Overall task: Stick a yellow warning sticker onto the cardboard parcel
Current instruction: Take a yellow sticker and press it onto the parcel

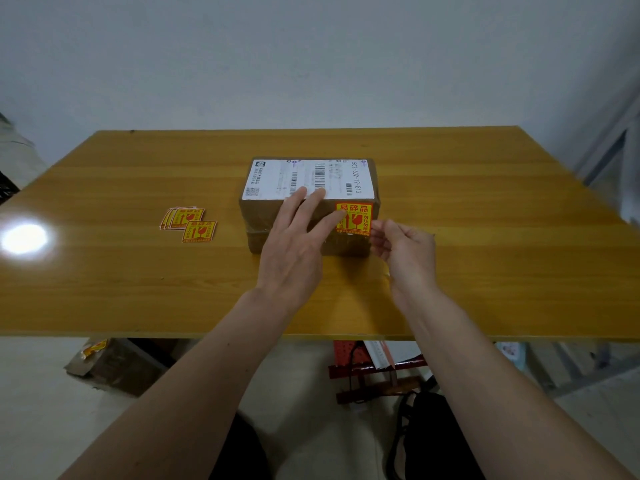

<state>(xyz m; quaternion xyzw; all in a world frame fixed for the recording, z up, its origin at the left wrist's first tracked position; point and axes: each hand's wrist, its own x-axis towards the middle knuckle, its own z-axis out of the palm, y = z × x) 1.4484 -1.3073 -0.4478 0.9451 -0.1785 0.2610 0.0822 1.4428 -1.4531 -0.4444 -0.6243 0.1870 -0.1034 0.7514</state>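
Note:
A brown cardboard parcel (263,209) with a white shipping label on top stands at the middle of the wooden table (485,220). A yellow and red warning sticker (358,216) lies on the parcel's near right part. My left hand (298,244) rests on the parcel with fingers spread; its forefinger tip touches the sticker's left edge. My right hand (405,247) is just right of the parcel, with thumb and fingertips at the sticker's lower right corner. Whether they pinch the sticker or only touch it is unclear.
Several more warning stickers (188,220) lie in a small pile on the table, left of the parcel. A bright lamp reflection sits at the table's left edge. Under the table are a torn cardboard box (117,365), a red rack (367,372) and a black bag (433,434).

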